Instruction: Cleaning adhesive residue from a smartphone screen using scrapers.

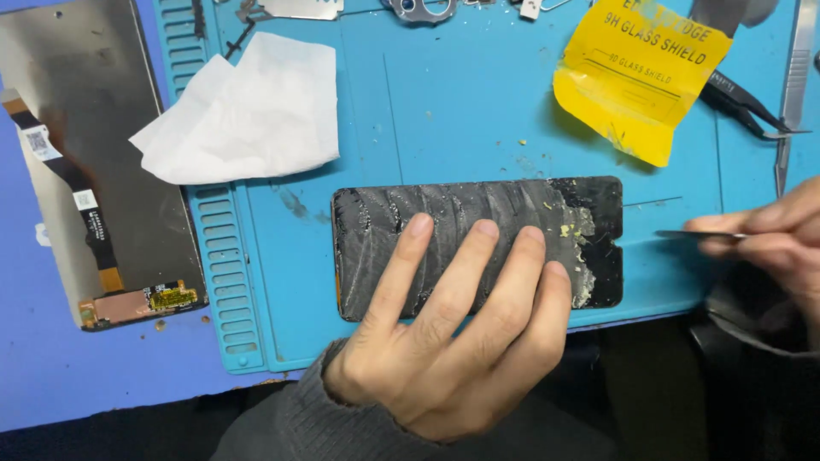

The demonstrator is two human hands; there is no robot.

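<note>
A black phone screen panel [384, 218] lies flat on the blue work mat [478, 111], smeared with grey glue residue and yellowish crumbs near its right end. My left hand [453, 333] rests on it with fingers spread, pressing it down. My right hand [769, 235] is at the right edge of the view, pinching a thin flat metal blade [688, 234] whose tip points left toward the panel's right end, a short gap away.
A crumpled white tissue [243, 111] lies at the mat's upper left. A second display panel with flex cable [94, 171] sits off the mat at left. Yellow crumpled film [636, 77], black tweezers [743, 107], a metal scalpel-like tool [793, 85] and small metal parts [423, 8] lie along the back.
</note>
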